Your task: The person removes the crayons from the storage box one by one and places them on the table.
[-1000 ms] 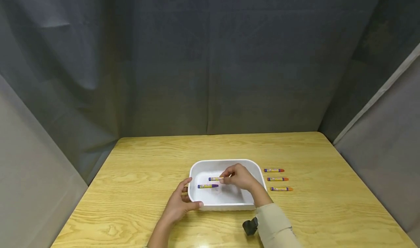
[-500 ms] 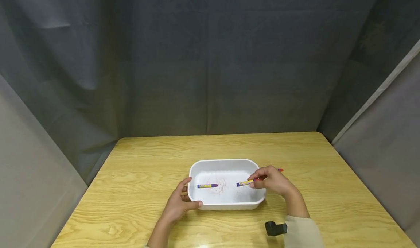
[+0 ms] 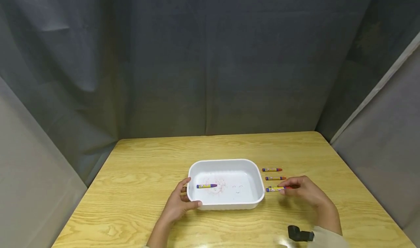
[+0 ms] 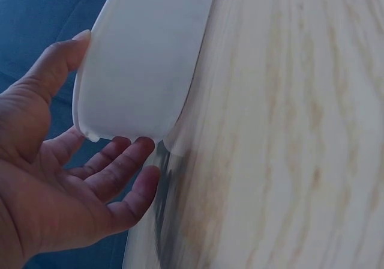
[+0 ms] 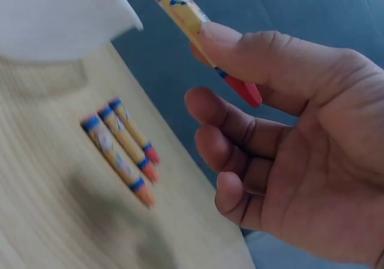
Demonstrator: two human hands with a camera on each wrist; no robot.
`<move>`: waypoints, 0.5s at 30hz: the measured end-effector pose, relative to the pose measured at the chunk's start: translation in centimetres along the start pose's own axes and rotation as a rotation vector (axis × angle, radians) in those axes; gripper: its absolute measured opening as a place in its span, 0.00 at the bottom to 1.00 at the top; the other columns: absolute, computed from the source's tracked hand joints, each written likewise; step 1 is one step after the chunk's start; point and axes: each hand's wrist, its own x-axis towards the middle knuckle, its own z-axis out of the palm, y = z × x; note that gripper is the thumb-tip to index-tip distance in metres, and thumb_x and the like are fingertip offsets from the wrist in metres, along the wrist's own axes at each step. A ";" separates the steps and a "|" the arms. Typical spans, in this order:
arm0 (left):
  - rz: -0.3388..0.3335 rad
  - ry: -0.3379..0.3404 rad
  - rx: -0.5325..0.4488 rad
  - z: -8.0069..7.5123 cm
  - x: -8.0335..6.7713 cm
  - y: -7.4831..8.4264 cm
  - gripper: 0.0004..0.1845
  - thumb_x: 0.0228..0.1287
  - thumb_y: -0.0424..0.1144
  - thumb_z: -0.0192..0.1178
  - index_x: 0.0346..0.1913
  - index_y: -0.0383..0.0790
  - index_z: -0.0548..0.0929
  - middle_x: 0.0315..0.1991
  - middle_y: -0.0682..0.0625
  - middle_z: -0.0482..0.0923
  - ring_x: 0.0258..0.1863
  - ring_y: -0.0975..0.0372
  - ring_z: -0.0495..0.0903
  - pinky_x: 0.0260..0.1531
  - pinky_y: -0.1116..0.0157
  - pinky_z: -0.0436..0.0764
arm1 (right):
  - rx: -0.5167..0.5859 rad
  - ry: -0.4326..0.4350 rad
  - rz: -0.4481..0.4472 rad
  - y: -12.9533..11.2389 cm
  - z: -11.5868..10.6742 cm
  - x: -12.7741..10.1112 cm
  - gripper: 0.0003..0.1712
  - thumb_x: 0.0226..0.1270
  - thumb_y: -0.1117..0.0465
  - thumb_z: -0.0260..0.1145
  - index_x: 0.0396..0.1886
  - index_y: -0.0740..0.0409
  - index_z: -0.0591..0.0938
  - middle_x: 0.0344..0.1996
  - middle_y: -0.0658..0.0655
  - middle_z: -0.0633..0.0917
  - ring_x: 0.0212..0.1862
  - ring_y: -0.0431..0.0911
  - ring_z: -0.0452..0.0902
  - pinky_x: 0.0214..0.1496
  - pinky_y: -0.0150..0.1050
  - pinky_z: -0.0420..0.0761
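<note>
A white tray [image 3: 226, 161] sits mid-table with a purple crayon [image 3: 206, 186] lying in its left half. My left hand [image 3: 187, 197] cups the tray's front-left corner, thumb on the wall and fingers curled under it [image 4: 111, 95]. To the right of the tray, my right hand [image 3: 287, 189] pinches a red-tipped crayon [image 3: 275, 189] between thumb and forefinger, just above the table. In the right wrist view this held crayon [image 5: 180, 11] hangs above a row of three orange-tipped crayons [image 5: 120, 146]. Two of that row [image 3: 271, 169] show in the head view.
Faint scribble marks [image 3: 218, 184] colour the tray floor. A black wrist device [image 3: 300, 234] sits on my right forearm. The wooden table [image 3: 147, 160] is ringed by dark curtains, and its right edge [image 3: 361, 189] runs close to my right hand.
My right hand lifted the crayon from inside the tray, carried it right over the rim, and lowered it beside the row on the table. My left hand stayed on the tray corner.
</note>
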 end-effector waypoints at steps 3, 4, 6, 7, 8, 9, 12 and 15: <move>-0.007 0.007 0.010 -0.1 0.5 -1.1 0.53 0.39 0.30 0.75 0.70 0.39 0.56 0.51 0.32 0.63 0.45 0.45 0.75 0.38 0.60 0.81 | -0.007 0.002 0.027 1.0 -0.6 -0.6 0.20 0.57 0.60 0.69 0.44 0.71 0.81 0.37 0.59 0.82 0.37 0.46 0.75 0.39 0.41 0.76; -0.007 0.008 0.012 -0.1 0.5 -1.3 0.53 0.38 0.31 0.75 0.70 0.39 0.56 0.51 0.32 0.63 0.45 0.46 0.76 0.39 0.60 0.81 | -0.007 0.009 0.041 1.3 -0.7 -0.8 0.20 0.57 0.60 0.69 0.44 0.71 0.81 0.37 0.58 0.82 0.38 0.46 0.74 0.40 0.41 0.75; -0.009 0.007 0.011 -0.1 0.7 -1.5 0.53 0.39 0.31 0.75 0.70 0.40 0.56 0.51 0.32 0.63 0.45 0.46 0.76 0.39 0.60 0.81 | -0.004 0.022 0.061 1.8 -0.8 -1.1 0.20 0.57 0.61 0.69 0.45 0.71 0.81 0.38 0.59 0.82 0.38 0.46 0.73 0.39 0.42 0.74; -0.010 0.006 0.008 -0.2 0.7 -1.5 0.53 0.39 0.31 0.75 0.70 0.40 0.56 0.51 0.32 0.63 0.45 0.46 0.76 0.39 0.60 0.81 | -0.002 0.030 0.075 2.0 -0.8 -1.2 0.20 0.56 0.60 0.70 0.44 0.71 0.81 0.36 0.58 0.81 0.37 0.46 0.72 0.38 0.42 0.74; -0.008 0.005 0.007 -0.2 0.7 -1.5 0.54 0.39 0.31 0.75 0.70 0.39 0.55 0.51 0.32 0.63 0.45 0.45 0.76 0.39 0.60 0.81 | 0.004 0.036 0.087 2.3 -0.9 -1.3 0.21 0.56 0.60 0.70 0.45 0.71 0.81 0.36 0.58 0.81 0.36 0.46 0.72 0.37 0.42 0.73; -0.004 0.002 0.005 -0.2 0.7 -1.4 0.54 0.39 0.30 0.75 0.70 0.39 0.55 0.51 0.32 0.62 0.45 0.45 0.75 0.38 0.60 0.81 | 0.009 0.043 0.100 2.5 -0.9 -1.3 0.21 0.55 0.60 0.70 0.45 0.71 0.81 0.35 0.58 0.81 0.35 0.46 0.71 0.35 0.42 0.73; -0.002 -0.006 -0.007 -0.2 0.5 -1.0 0.53 0.39 0.29 0.75 0.70 0.37 0.55 0.51 0.31 0.62 0.45 0.43 0.75 0.38 0.60 0.81 | 0.012 0.057 0.122 3.4 -0.8 -1.1 0.20 0.55 0.59 0.71 0.44 0.70 0.82 0.33 0.57 0.81 0.33 0.47 0.70 0.33 0.41 0.72; -0.004 -0.010 -0.021 -0.1 0.0 0.2 0.52 0.40 0.28 0.74 0.69 0.35 0.56 0.50 0.30 0.62 0.46 0.41 0.75 0.38 0.60 0.81 | 0.008 0.071 0.120 4.2 -0.4 -0.6 0.17 0.54 0.61 0.71 0.40 0.69 0.83 0.37 0.57 0.81 0.37 0.46 0.70 0.36 0.40 0.72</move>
